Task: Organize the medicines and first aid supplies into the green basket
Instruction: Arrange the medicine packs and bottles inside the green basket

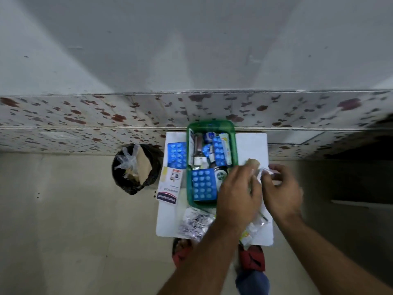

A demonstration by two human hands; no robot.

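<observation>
Head view, left to right: a bin [136, 169], a blue blister sheet [177, 154] still outside the green basket [190, 167], then our left hand [238, 196] and right hand [280, 188] pinching a blurred wrapper [258, 170] together. We judge it could tear or slip and drop beside the basket.

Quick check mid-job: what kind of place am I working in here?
Likely a room in a home: a small white table against a floral-tiled wall, a lined bin on the bare floor.
</observation>
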